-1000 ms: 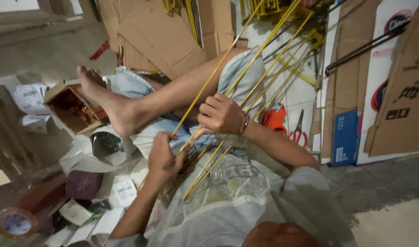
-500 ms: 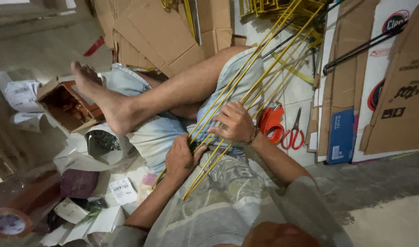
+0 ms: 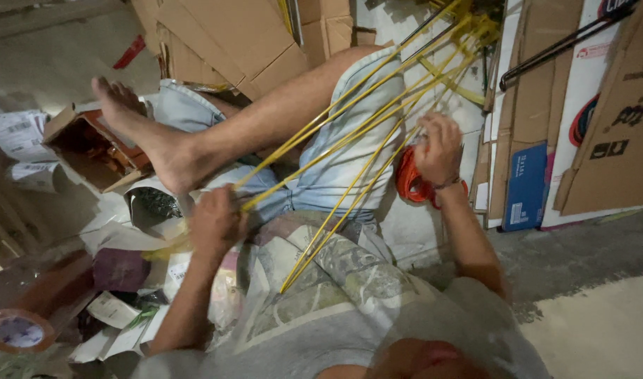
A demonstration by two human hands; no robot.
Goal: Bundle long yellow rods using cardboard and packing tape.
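Several long yellow strips [image 3: 349, 133] fan out from the top right across my lap. My left hand [image 3: 216, 221] is closed around their gathered ends near my bare foot [image 3: 146, 133]. My right hand [image 3: 439, 147] is off the strips and lies to the right, fingers curled over an orange-handled tool [image 3: 407, 184] on the floor beside my thigh. The tool's working end is hidden under the hand. My bare leg [image 3: 279, 119] lies crossed under the strips.
Flattened cardboard boxes [image 3: 223, 35] lean at the top and right, with a blue carton [image 3: 526, 186] and black rods [image 3: 567, 45]. A small open box [image 3: 83, 144], loose papers [image 3: 19, 133] and a tape roll [image 3: 16, 330] lie at the left.
My right hand let go of the strips and moved right onto the orange-handled tool. My left hand slid left along the strip ends and keeps hold of them.
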